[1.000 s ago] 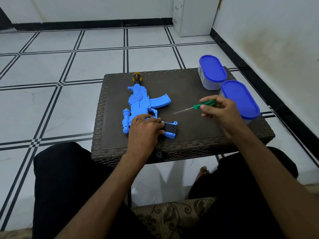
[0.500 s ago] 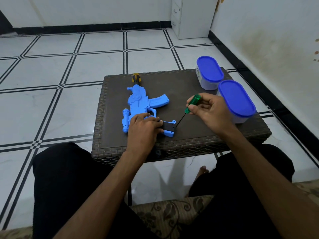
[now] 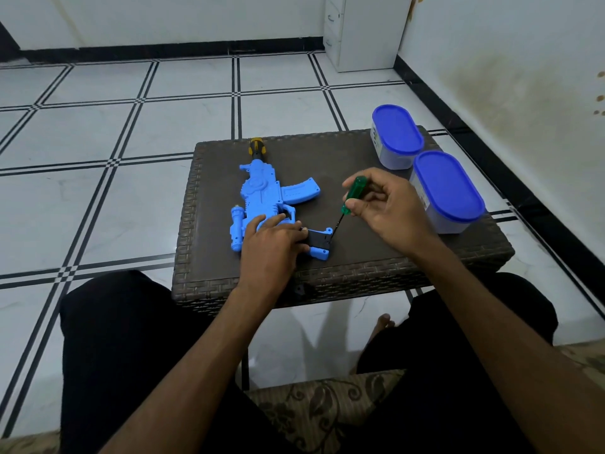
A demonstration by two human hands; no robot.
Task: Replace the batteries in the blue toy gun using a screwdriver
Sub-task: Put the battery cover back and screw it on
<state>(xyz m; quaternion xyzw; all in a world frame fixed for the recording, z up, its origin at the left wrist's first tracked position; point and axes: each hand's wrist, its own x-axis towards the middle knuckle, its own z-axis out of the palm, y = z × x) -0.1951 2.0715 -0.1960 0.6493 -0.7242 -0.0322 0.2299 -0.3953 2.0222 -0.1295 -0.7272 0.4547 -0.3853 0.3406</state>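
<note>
Blue plastic toy gun (image 3: 262, 198) lies flat on the dark woven-wicker worktop (image 3: 360, 263), its black-and-blue stock end nearest me. My left hand (image 3: 271, 244) rests on its rear half, fingers (image 3: 288, 231) laid nearly straight over the body. My right hand (image 3: 383, 208) pinches the green-handled screwdriver (image 3: 352, 196), fingers curled round the handle; its thin shaft slants down to the stock's blue corner, and the tip seems to touch there, though I cannot be sure. Two clear tubs with blue oval lids (image 3: 425, 168) stand at the worktop's right edge.
</note>
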